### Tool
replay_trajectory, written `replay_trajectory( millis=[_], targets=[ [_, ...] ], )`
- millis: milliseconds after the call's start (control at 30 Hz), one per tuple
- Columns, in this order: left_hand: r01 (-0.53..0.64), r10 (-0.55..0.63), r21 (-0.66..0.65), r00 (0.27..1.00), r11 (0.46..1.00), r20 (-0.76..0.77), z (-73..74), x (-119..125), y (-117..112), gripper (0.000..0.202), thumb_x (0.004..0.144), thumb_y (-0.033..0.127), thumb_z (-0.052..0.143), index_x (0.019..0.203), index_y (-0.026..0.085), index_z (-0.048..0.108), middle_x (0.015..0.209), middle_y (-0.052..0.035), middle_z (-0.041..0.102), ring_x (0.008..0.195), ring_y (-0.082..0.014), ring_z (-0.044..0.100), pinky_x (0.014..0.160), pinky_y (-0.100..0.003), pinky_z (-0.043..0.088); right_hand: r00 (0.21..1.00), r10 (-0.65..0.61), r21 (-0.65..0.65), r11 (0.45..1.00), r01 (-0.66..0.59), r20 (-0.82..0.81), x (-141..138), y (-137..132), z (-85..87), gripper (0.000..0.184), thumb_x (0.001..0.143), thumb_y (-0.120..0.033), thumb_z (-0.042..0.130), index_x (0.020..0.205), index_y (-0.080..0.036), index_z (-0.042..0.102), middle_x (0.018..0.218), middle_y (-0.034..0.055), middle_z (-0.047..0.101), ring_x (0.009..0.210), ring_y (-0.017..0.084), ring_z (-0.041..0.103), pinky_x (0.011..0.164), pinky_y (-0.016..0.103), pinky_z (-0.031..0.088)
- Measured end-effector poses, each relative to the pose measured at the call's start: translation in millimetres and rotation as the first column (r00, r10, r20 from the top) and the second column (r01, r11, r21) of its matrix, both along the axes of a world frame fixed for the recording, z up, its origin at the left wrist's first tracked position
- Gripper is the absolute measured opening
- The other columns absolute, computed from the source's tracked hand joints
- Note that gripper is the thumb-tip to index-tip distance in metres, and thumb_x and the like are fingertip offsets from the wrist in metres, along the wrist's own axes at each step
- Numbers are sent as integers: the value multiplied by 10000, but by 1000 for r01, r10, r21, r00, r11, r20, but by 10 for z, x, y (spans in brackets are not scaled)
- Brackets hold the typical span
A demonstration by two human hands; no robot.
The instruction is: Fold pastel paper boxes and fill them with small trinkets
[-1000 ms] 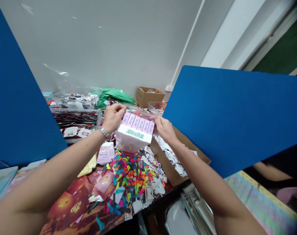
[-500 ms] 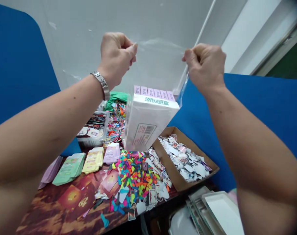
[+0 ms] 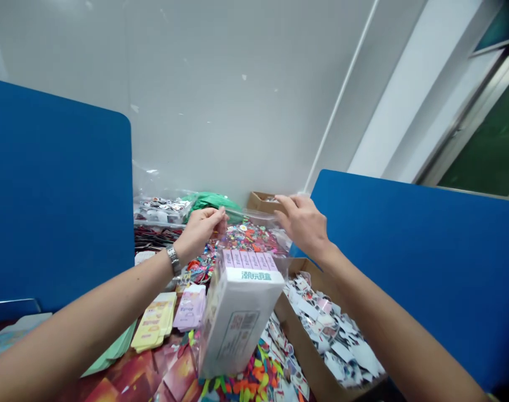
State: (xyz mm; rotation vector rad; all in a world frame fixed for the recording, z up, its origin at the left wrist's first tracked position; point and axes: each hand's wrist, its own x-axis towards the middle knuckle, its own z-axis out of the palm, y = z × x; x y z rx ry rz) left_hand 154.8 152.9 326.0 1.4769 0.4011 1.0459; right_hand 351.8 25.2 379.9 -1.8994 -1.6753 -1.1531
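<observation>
A white box (image 3: 237, 318) with green lettering and a row of pink packs along its top hangs inside a clear plastic bag (image 3: 254, 237). My left hand (image 3: 199, 231), with a metal watch at the wrist, pinches the bag's top edge on the left. My right hand (image 3: 302, 223) holds the top edge on the right, its fingers partly stretched over the rim. The box's lower end is close to the colourful small pieces (image 3: 254, 382) on the table.
Stacks of flat yellow, pink and green cartons (image 3: 157, 326) lie at the left. A cardboard box of white cut-outs (image 3: 333, 340) stands at the right. Blue dividers (image 3: 48, 195) flank the table. Clear bins (image 3: 157, 215), a green bag and a small cardboard box sit at the back.
Both hands rose high with the bag half a second ago. They have since come down, and the bagged box now hangs low over the table.
</observation>
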Motion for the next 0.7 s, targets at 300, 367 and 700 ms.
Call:
replay_trajectory(
  millis=[300,367,700],
  targets=[
    [52,-53,55,999,997,9,101,-62,-43,428,819,544,605,610,177,536,574,28,507,473,-69,424,465,-217,346,942,205,-166,972,-165,267,-710,394,-41,253,988,-202,427,862,-192,646,862,52,663,760,162,547,592,294,293],
    [60,-59,82,998,995,-11,119,-92,-45,404,835,520,577,626,175,551,617,13,535,514,-81,451,492,-224,371,933,208,-167,972,-164,295,-705,434,-41,245,970,-155,431,833,-190,632,814,46,651,724,159,532,584,302,265],
    [42,-14,299,995,953,-94,205,-125,-56,155,764,282,612,651,175,611,584,31,505,538,-88,389,470,-218,277,894,213,-248,961,-119,395,-705,399,108,245,923,-61,417,815,-172,608,764,61,625,675,172,502,589,318,249]
  ],
)
